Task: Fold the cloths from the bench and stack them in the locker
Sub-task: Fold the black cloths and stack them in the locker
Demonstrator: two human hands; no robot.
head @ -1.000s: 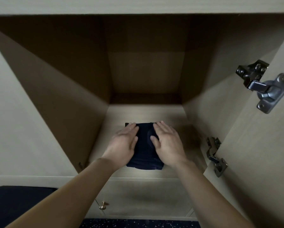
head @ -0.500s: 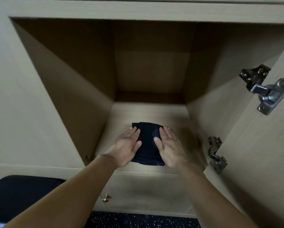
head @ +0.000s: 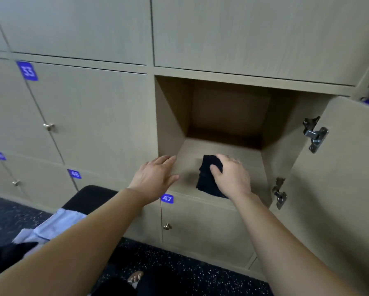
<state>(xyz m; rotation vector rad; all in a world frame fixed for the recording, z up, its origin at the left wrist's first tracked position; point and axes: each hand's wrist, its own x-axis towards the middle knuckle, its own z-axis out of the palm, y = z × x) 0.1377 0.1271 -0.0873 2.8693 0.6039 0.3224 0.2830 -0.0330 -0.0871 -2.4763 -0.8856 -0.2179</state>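
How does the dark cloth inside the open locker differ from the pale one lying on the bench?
The dark cloth is near-black; the pale cloth is whitish blue. The dark cloth is folded into a compact rectangle; the pale cloth lies loose and rumpled. The dark cloth sits in the locker under the right hand; the pale cloth lies on the bench. Both are fabric.

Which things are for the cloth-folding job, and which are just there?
For the job: folded dark cloth, open locker, pale cloth, bench, left hand, right hand.

Just there: tag 47, upper hinge, knob, speckled floor.
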